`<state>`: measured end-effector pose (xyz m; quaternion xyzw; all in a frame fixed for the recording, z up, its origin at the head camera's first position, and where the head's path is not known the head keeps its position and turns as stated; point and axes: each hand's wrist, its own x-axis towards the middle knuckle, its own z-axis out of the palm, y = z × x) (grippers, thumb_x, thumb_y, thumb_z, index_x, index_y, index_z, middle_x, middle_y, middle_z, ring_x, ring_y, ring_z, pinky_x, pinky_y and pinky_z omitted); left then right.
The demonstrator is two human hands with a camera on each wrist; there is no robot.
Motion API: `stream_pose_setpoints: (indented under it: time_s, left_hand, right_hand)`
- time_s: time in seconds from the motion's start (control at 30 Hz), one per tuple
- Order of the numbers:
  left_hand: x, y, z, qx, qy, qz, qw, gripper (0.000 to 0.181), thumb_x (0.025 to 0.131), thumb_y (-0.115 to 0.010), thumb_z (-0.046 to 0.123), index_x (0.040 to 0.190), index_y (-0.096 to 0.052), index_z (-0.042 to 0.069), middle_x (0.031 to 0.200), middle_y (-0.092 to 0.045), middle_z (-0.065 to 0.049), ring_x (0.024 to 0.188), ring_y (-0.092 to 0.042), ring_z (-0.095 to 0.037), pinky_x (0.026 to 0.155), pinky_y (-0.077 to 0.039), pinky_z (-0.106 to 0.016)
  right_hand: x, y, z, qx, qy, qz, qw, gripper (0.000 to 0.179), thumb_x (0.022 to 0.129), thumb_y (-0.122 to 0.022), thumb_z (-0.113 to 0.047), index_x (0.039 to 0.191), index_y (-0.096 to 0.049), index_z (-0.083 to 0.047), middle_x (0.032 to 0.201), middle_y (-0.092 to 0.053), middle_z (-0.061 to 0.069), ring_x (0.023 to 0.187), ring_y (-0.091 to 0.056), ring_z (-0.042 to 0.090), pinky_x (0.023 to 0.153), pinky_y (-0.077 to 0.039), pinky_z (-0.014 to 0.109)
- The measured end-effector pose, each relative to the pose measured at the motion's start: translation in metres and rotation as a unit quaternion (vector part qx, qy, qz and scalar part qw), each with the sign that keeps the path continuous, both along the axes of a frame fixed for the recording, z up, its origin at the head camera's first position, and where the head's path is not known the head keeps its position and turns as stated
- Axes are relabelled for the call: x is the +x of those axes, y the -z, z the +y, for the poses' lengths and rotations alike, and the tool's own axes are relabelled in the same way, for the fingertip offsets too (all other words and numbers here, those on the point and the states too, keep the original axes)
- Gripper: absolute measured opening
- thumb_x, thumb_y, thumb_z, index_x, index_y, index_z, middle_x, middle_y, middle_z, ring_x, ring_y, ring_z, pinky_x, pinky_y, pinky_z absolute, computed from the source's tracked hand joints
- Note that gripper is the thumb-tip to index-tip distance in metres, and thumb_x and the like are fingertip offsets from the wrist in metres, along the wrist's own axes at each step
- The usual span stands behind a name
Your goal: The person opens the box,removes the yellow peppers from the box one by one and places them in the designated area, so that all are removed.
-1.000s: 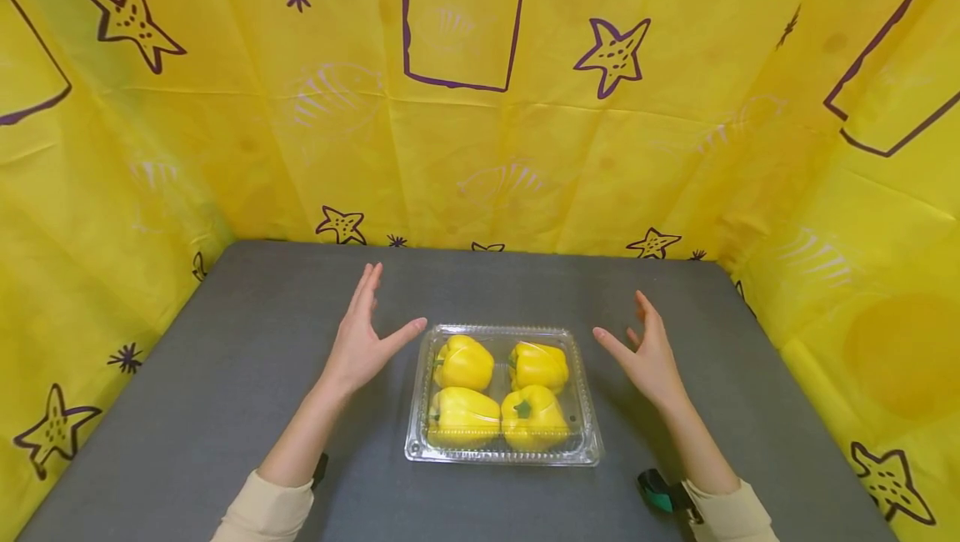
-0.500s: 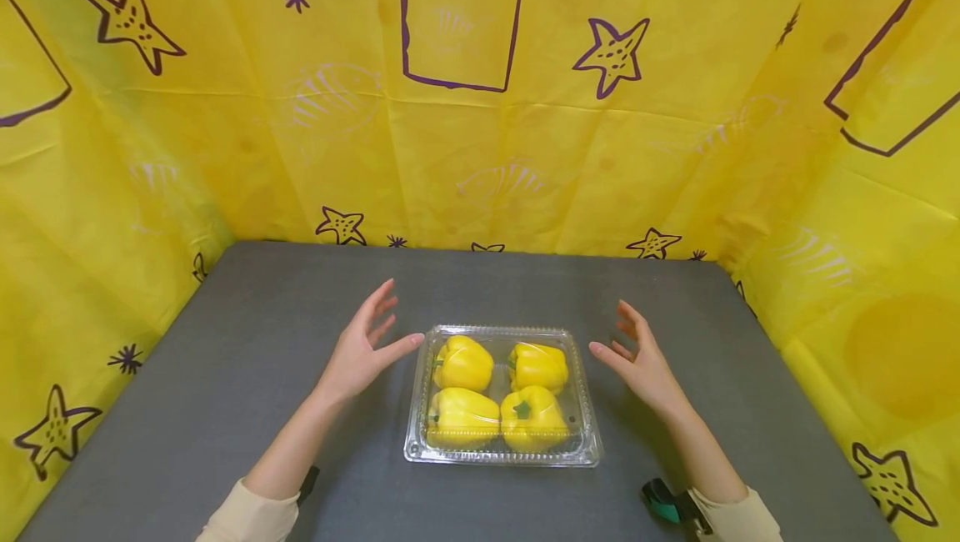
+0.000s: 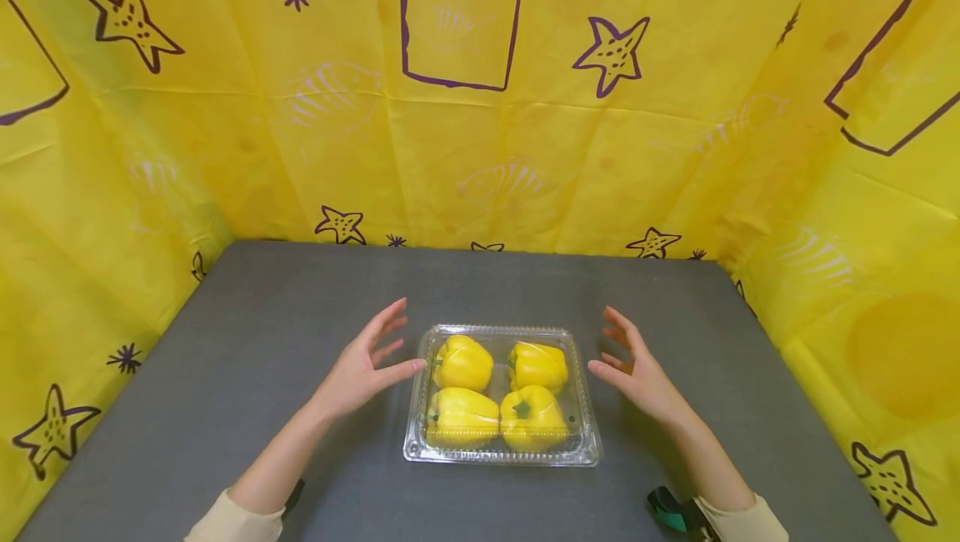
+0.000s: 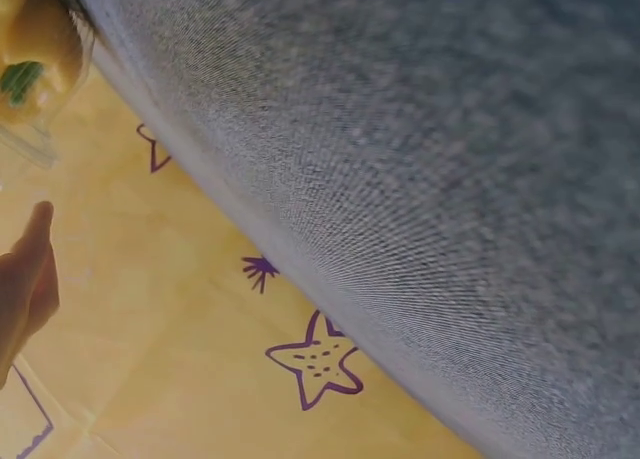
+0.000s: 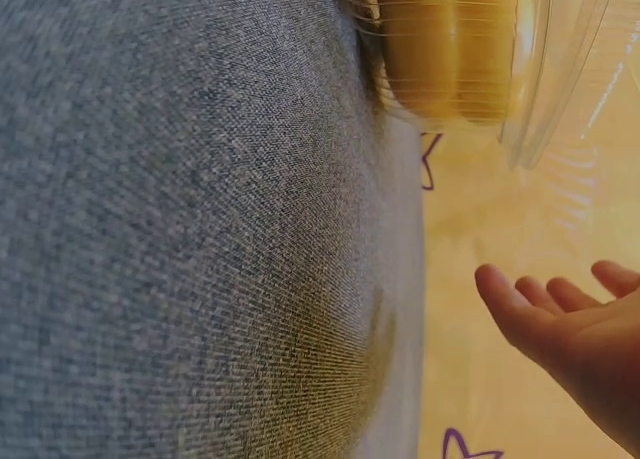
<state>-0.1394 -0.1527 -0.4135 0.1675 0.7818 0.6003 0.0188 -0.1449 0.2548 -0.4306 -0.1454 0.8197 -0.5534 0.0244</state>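
A clear plastic clamshell box (image 3: 502,458) lies on the dark grey table, its ribbed lid down over several yellow bell peppers (image 3: 462,363). One pepper at the front right shows its green stem on top. My left hand (image 3: 360,373) hovers at the box's left side, thumb tip right at the rim and fingers spread, holding nothing. On the opposite side my right hand (image 3: 641,377) is held likewise, thumb pointing at the box and fingers loosely bent. The right wrist view shows the box's side wall (image 5: 520,79) above the right hand's fingers.
The grey table (image 3: 225,342) extends around the box on all sides. Yellow cloth (image 3: 495,150) printed with purple starfish and pale fish hangs behind and along both sides. A dark strap with a green part (image 3: 667,510) is on the right wrist.
Both hands have drawn slightly nearer, and their fingers have tilted inward toward the box. The box and peppers have stayed in place.
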Motion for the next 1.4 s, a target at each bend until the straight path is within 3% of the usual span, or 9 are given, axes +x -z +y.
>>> stream_pose_setpoints:
  time_s: [0.43, 0.67, 0.87, 1.0, 1.2, 1.4]
  left_hand:
    - [0.013, 0.005, 0.000, -0.032, 0.035, -0.020, 0.9987, 0.092, 0.081, -0.081, 0.021, 0.154, -0.025, 0.015, 0.158, -0.026, -0.009, 0.136, -0.035, -0.044, 0.103, -0.040, -0.052]
    - [0.018, 0.008, 0.000, -0.052, 0.050, -0.015, 0.9973, 0.096, 0.079, -0.083, 0.024, 0.154, -0.024, 0.016, 0.158, -0.024, -0.013, 0.135, -0.035, -0.046, 0.102, -0.041, -0.053]
    - [0.024, 0.011, 0.000, -0.064, 0.066, -0.015, 0.9957, 0.102, 0.077, -0.084, 0.028, 0.156, -0.020, 0.022, 0.159, -0.020, -0.011, 0.139, -0.031, -0.042, 0.103, -0.040, -0.053]
    - [0.028, 0.012, 0.002, -0.082, 0.077, -0.006, 0.9937, 0.108, 0.075, -0.085, 0.033, 0.156, -0.015, 0.025, 0.161, -0.016, -0.007, 0.141, -0.027, -0.038, 0.104, -0.039, -0.053]
    - [0.033, 0.015, 0.005, -0.104, 0.087, 0.010, 0.9907, 0.116, 0.073, -0.086, 0.040, 0.157, -0.008, 0.023, 0.162, -0.008, -0.005, 0.143, -0.024, -0.034, 0.104, -0.038, -0.052]
    - [0.039, 0.014, 0.009, -0.113, 0.090, -0.010, 0.9894, 0.128, 0.068, -0.088, 0.044, 0.157, 0.001, 0.025, 0.163, 0.002, -0.005, 0.145, -0.020, -0.032, 0.106, -0.036, -0.052]
  right_hand:
    - [0.012, 0.002, 0.001, 0.010, -0.083, 0.023, 0.9962, 0.086, 0.089, -0.069, -0.006, 0.155, -0.014, -0.014, 0.160, -0.012, 0.011, 0.139, -0.021, 0.046, 0.101, -0.034, 0.063]
    - [0.018, 0.004, 0.002, 0.021, -0.118, 0.048, 0.9917, 0.093, 0.085, -0.074, -0.004, 0.156, -0.014, -0.014, 0.158, -0.014, 0.010, 0.139, -0.027, 0.027, 0.101, -0.035, 0.059]
    - [0.024, 0.004, 0.000, 0.038, -0.144, 0.049, 0.9876, 0.102, 0.081, -0.079, -0.009, 0.156, -0.010, -0.013, 0.160, -0.010, 0.010, 0.139, -0.021, 0.036, 0.101, -0.034, 0.062]
    - [0.028, 0.004, -0.002, 0.055, -0.164, 0.047, 0.9839, 0.111, 0.078, -0.082, -0.014, 0.157, -0.005, -0.012, 0.161, -0.005, 0.008, 0.143, -0.018, 0.021, 0.104, -0.033, 0.060]
    - [0.033, 0.003, -0.003, 0.076, -0.186, 0.067, 0.9773, 0.122, 0.071, -0.087, -0.021, 0.157, -0.001, -0.011, 0.162, 0.001, 0.004, 0.145, -0.010, 0.014, 0.110, -0.034, 0.046]
    - [0.036, 0.004, -0.005, 0.089, -0.197, 0.082, 0.9730, 0.130, 0.066, -0.091, -0.024, 0.156, 0.001, -0.009, 0.162, 0.005, 0.008, 0.147, -0.005, 0.013, 0.112, -0.032, 0.038]
